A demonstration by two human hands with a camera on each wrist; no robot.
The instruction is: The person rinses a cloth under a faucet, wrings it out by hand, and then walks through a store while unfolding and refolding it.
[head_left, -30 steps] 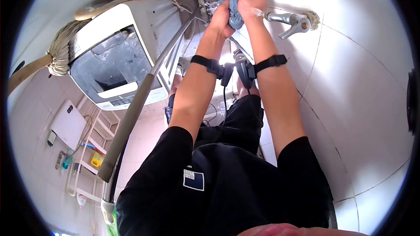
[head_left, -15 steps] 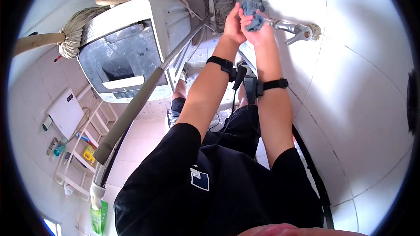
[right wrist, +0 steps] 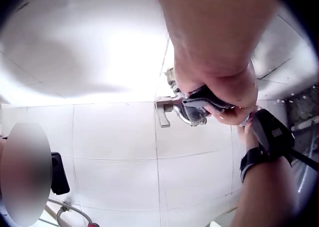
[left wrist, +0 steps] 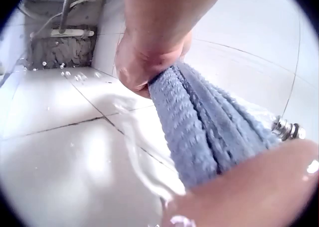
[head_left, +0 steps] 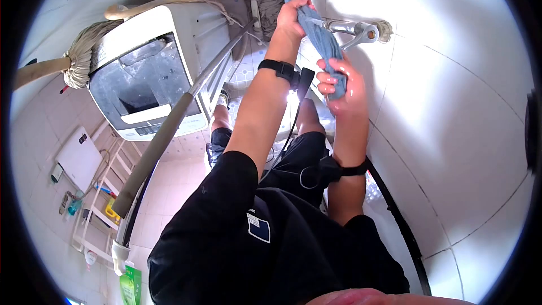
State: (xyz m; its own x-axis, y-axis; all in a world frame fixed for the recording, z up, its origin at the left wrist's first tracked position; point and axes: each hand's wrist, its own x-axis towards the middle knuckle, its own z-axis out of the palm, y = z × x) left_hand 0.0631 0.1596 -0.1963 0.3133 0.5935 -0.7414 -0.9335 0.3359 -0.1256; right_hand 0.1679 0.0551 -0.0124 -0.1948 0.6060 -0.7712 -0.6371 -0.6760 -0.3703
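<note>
A wet blue-grey cloth is stretched slantwise between the two hands, in front of the tap on the tiled wall. My left hand grips its far end. Lower and nearer the body, my right hand has its fingers curled round the other end. In the left wrist view the cloth hangs in long folds, with water running off beside it and drops in the air. In the right wrist view the right hand holds a dark-looking bunch of cloth near the tap.
A white washing machine stands at the left, with a mop head beside it. A long grey pole slants across in front. Farther left is a white rack. White wall tiles fill the right side.
The cloth went from a bunched wad in both hands to a stretched length. My right hand has drawn back toward the body and the left hand has shifted slightly left.
</note>
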